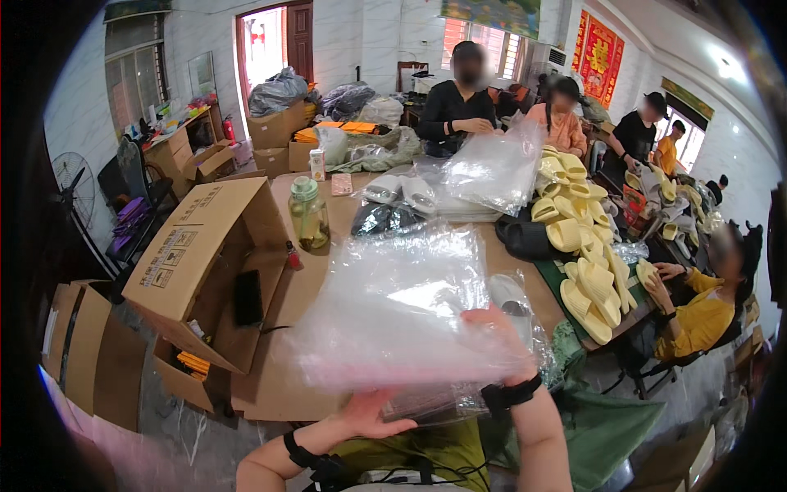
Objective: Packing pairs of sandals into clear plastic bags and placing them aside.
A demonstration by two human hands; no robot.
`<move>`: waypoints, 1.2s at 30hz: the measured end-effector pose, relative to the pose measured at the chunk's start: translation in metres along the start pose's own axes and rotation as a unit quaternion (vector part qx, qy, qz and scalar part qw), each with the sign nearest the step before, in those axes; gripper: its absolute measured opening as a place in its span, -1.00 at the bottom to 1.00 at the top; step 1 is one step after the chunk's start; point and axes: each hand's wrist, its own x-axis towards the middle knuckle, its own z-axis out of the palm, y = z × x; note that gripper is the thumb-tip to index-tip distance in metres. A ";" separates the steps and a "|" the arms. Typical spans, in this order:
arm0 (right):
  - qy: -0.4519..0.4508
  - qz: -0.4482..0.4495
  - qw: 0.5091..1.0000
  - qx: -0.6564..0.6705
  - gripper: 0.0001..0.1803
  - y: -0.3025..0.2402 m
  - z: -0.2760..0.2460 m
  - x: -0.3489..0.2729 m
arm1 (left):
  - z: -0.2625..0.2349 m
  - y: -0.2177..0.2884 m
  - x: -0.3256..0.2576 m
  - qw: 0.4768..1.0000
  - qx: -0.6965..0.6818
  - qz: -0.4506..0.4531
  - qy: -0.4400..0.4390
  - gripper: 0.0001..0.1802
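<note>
A stack of clear plastic bags (402, 287) spreads over the table in front of me, its near edge raised and blurred. My right hand (502, 332) is closed on the right side of the stack, fingers over the top sheet. Below the near edge is my left hand (370, 414), thumb stretched out and fingers partly hidden by the plastic. Just right of the stack lies a bagged white-and-grey slipper (510, 297). Beyond it, a bagged pair of white slippers (402, 193) sits beside another pile of clear bags (492, 176).
Left of the stack stand an open cardboard box (193, 238), a green-lidded bottle (308, 217) and a small red bottle (293, 256). Yellow slippers (586, 287) and black slippers (525, 238) are heaped to the right. Several co-workers sit or stand around the tables.
</note>
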 end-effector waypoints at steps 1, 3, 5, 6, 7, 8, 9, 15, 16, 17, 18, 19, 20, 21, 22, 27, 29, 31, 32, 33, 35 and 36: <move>-0.008 -0.015 0.999 0.028 -0.47 -0.014 0.013 -0.004 | -0.006 -0.011 -0.014 0.992 0.079 -0.002 -0.099 -0.14; 0.050 0.034 0.998 0.028 -0.46 0.009 -0.058 0.005 | -0.017 -0.032 -0.029 0.994 0.057 -0.062 -0.073 -0.26; 0.108 0.191 0.954 -0.205 -0.32 0.025 -0.099 0.033 | -0.027 -0.054 -0.044 0.981 0.020 -0.191 -0.011 -0.50; 0.117 0.153 0.943 -0.272 -0.27 0.044 -0.105 0.039 | -0.033 -0.061 -0.052 0.966 0.004 -0.258 0.023 -0.61; 0.117 0.155 0.943 -0.272 -0.27 0.047 -0.108 0.040 | -0.036 -0.065 -0.056 0.946 -0.015 -0.320 0.056 -0.69; 0.123 0.151 0.930 -0.312 -0.26 0.047 -0.113 0.039 | -0.044 -0.057 -0.047 0.951 0.016 -0.305 0.051 -0.75; 0.130 0.145 0.916 -0.352 -0.24 0.046 -0.120 0.037 | -0.053 -0.049 -0.037 0.955 0.047 -0.288 0.047 -0.80; 0.120 0.041 0.788 -0.602 -0.04 0.024 -0.099 0.048 | -0.080 0.003 0.019 0.945 0.152 -0.195 0.213 -0.81; 0.149 0.052 0.756 -0.635 -0.01 0.011 -0.097 0.061 | -0.072 0.013 0.035 0.953 0.201 -0.152 0.171 -0.75; 0.180 0.061 0.720 -0.667 0.02 -0.001 -0.096 0.072 | -0.064 0.010 0.045 0.954 0.201 -0.144 0.172 -0.75; 0.237 -0.068 0.736 -0.631 -0.02 -0.007 -0.119 0.085 | -0.054 0.002 0.050 0.954 0.271 -0.094 0.091 -0.64; 0.285 -0.068 0.821 -0.490 -0.07 -0.022 -0.151 0.101 | -0.045 -0.011 0.057 0.942 0.332 -0.037 0.007 -0.52; 0.317 -0.069 0.885 -0.333 -0.12 -0.035 -0.179 0.119 | -0.038 -0.028 0.056 0.942 0.334 -0.027 0.009 -0.52; 0.391 -0.053 0.893 -0.215 -0.18 -0.047 -0.190 0.133 | -0.035 -0.038 0.045 0.944 0.325 -0.059 -0.020 -0.46; 0.393 -0.050 0.910 -0.127 -0.08 -0.047 -0.215 0.140 | -0.031 -0.052 0.039 0.946 0.306 -0.093 -0.056 -0.40; 0.507 0.035 0.859 0.061 0.28 -0.008 -0.311 0.165 | -0.019 -0.070 0.032 0.949 0.283 -0.123 -0.067 -0.34; 0.505 0.019 0.863 0.023 0.28 0.001 -0.332 0.169 | -0.018 -0.066 0.040 0.945 0.297 -0.125 -0.062 -0.35; 0.546 0.019 0.837 -0.013 0.11 0.018 -0.335 0.192 | -0.020 -0.062 0.037 0.945 0.296 -0.126 -0.055 -0.37; 0.591 0.007 0.805 -0.057 0.01 0.014 -0.339 0.198 | -0.019 -0.058 0.039 0.942 0.278 -0.167 -0.085 -0.32; 0.596 0.004 0.801 -0.054 0.01 0.005 -0.345 0.200 | -0.018 -0.056 0.041 0.936 0.260 -0.207 -0.115 -0.26; 0.525 0.007 0.742 -0.417 -0.03 -0.017 -0.356 0.206 | -0.014 -0.058 0.039 0.942 0.277 -0.169 -0.086 -0.35; 0.502 0.020 0.757 -0.419 0.08 -0.019 -0.334 0.224 | -0.017 -0.055 0.035 0.936 0.289 -0.184 -0.083 -0.35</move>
